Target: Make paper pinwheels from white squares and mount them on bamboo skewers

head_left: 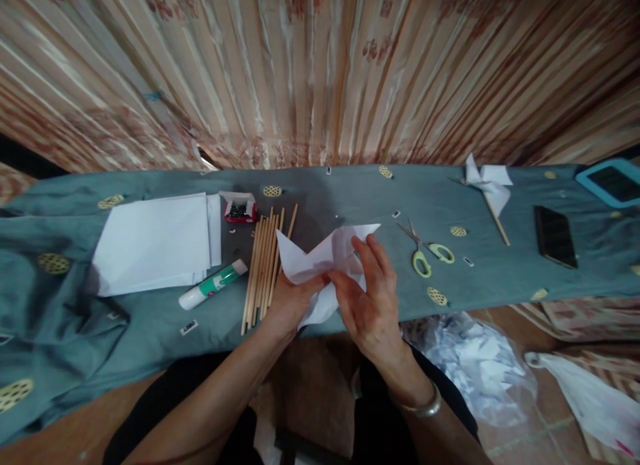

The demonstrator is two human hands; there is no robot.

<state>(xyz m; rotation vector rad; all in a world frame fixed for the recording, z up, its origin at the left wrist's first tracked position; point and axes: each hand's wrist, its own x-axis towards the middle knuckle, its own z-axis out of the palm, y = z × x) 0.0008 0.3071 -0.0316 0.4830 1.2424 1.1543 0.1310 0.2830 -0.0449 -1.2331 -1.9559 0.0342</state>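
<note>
A white paper pinwheel (320, 258) with pointed corners is between my two hands, above the near edge of the cloth-covered table. My left hand (293, 301) grips it from the left, thumb laid toward its middle. On the right side, my right hand (370, 291) has its thumb at the paper's centre and its fingers bent over a blade. Whatever lies under the thumbs is hidden. Just left of the paper lies a bundle of wooden sticks (263, 261). To the right are scissors (423, 248) with yellow-green handles, blades apart.
White paper sheets (153, 241), a glue stick (213, 285) and a red box of dark pins (240, 208) lie left. A finished pinwheel (490, 185) on a stick, a phone (555, 237) and a blue-framed device (615, 181) lie right. A bag of paper scraps (475, 365) sits below.
</note>
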